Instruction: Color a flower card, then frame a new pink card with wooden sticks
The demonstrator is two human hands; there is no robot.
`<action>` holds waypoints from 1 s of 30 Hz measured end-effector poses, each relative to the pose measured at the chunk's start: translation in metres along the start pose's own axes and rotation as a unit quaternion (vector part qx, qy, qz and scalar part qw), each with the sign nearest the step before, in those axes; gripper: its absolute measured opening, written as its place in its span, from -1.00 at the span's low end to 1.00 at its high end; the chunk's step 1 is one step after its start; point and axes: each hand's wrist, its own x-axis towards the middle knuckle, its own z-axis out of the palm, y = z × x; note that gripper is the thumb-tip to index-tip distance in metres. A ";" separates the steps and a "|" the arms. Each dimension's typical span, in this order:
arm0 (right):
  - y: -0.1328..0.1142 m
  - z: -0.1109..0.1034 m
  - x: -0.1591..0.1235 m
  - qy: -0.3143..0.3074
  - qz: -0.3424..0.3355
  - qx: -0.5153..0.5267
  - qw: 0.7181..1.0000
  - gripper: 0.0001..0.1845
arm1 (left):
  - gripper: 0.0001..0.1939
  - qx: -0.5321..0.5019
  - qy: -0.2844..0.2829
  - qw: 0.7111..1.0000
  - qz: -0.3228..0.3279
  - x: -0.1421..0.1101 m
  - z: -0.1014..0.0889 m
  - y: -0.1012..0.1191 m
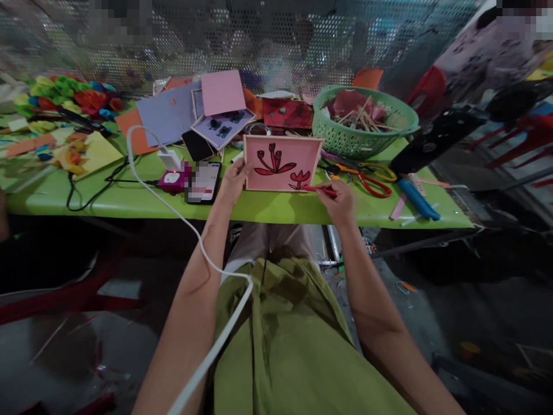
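Note:
A pink card (276, 151) in a pale thin frame stands tilted up at the front of the green table (276, 210). Red flowers with black outlines are drawn on it, a large one on the left and a smaller one at lower right. My left hand (237, 177) grips the frame's left edge between thumb and fingers. In my right hand (341, 202) is a red marker (325, 191), pinched, its tip at the base of the smaller flower. Whether the tip touches the card I cannot tell.
Right of the card stands a green basket (365, 141) of sticks and scraps, with scissors (374, 183) before it. A phone (207, 183) and a purple power adapter (171, 180) lie on the left. A white cable (190, 226) crosses my left arm. Coloured paper (168, 112) lies behind.

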 end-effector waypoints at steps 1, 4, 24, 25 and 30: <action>0.000 0.000 0.000 -0.003 0.001 -0.001 1.000 -0.92 | -0.55 -0.001 0.002 1.000 -0.003 0.000 0.000 0.001; 0.001 0.000 0.000 -0.008 0.001 -0.005 1.000 -0.93 | -0.59 0.000 0.007 1.000 -0.013 0.000 0.001 0.002; -0.001 -0.001 0.001 -0.018 -0.015 -0.013 1.000 -0.92 | -0.50 0.019 0.013 0.999 -0.028 -0.002 0.001 0.005; -0.001 -0.001 0.001 -0.018 -0.016 -0.011 1.000 -0.92 | -0.51 0.018 0.015 0.999 -0.029 -0.002 0.002 0.005; 0.000 -0.001 0.001 -0.014 -0.014 -0.008 1.000 -0.92 | -0.57 0.005 0.015 0.999 -0.028 -0.001 0.003 0.005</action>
